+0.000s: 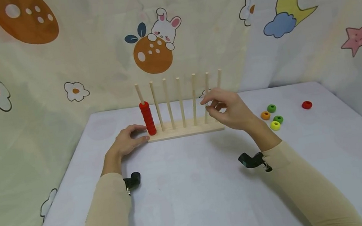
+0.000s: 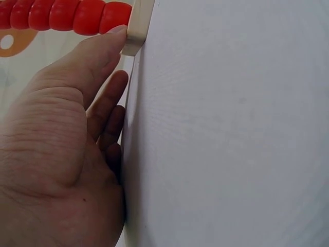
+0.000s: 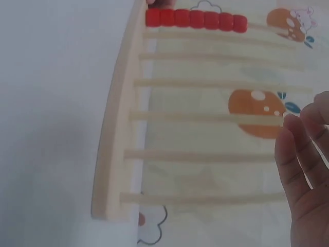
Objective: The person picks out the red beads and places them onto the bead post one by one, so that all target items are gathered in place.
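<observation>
A wooden peg stand [image 1: 186, 130] with several upright rods stands on the table. Its leftmost rod carries a stack of red beads [image 1: 147, 118], with bare rod above. My left hand [image 1: 126, 140] holds the stand's left end between thumb and index finger, beside the lowest bead; the left wrist view shows the thumb [image 2: 110, 43] against the base's corner. Bent loosely, my right hand [image 1: 229, 107] is up by the rods at the right end, its thumb and index tips a little apart. Between them I see no bead. In the right wrist view, that hand's fingers [image 3: 303, 154] partly hide some rod ends.
Right of the stand lie loose beads: green [image 1: 271, 108], orange [image 1: 265, 115], another green [image 1: 278, 119] and yellow [image 1: 275, 125]. Farther right is a red bead [image 1: 307, 105]. A patterned cloth [image 1: 103, 62] hangs behind the white table [image 1: 190, 187].
</observation>
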The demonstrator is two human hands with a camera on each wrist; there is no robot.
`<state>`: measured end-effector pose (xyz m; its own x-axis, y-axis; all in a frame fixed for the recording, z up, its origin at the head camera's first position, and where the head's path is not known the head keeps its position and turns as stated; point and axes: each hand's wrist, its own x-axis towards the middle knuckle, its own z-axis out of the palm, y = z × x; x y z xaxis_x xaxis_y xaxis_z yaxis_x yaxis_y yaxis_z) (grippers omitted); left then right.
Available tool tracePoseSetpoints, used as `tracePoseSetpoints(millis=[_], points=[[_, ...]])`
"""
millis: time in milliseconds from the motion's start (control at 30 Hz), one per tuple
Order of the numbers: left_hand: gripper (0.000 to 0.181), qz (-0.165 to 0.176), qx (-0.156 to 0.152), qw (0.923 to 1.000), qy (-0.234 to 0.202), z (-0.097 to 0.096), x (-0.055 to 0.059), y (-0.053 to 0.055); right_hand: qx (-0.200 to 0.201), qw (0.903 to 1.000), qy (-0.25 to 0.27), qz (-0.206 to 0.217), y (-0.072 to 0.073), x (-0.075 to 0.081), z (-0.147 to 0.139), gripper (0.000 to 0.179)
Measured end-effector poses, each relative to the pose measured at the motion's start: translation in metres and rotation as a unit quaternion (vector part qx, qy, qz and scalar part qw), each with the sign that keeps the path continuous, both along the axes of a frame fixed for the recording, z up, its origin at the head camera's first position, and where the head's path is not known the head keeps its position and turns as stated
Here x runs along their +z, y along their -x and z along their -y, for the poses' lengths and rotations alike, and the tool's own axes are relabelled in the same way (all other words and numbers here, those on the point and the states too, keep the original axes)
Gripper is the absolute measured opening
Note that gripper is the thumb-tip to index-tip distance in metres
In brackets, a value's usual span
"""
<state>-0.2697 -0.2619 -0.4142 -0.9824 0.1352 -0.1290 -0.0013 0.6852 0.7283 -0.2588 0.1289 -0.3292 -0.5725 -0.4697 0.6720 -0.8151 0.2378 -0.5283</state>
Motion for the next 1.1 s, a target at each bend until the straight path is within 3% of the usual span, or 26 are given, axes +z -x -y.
tracePoseSetpoints(millis=[467, 700, 900, 1100], points=[[0.052, 0.002, -0.001, 1.0000, -0.002, -0.002, 0.002, -0.001, -0.062, 0.9980, -0.010, -0.006, 0.003, -0.010, -0.047, 0.031], [0.051, -0.005, -0.001, 1.0000, 0.002, -0.001, 0.000, -0.001, -0.086, 0.9959, -0.025, 0.017, 0.000, -0.018, -0.067, 0.031], [0.051, 0.001, -0.001, 1.0000, -0.003, -0.002, 0.000, -0.001, -0.143, 0.9885, -0.044, 0.025, -0.009, -0.021, -0.084, 0.030], [0.052, 0.006, -0.001, 1.0000, -0.005, -0.002, 0.002, -0.002, -0.164, 0.9854, -0.026, 0.040, -0.031, -0.007, -0.092, 0.023]])
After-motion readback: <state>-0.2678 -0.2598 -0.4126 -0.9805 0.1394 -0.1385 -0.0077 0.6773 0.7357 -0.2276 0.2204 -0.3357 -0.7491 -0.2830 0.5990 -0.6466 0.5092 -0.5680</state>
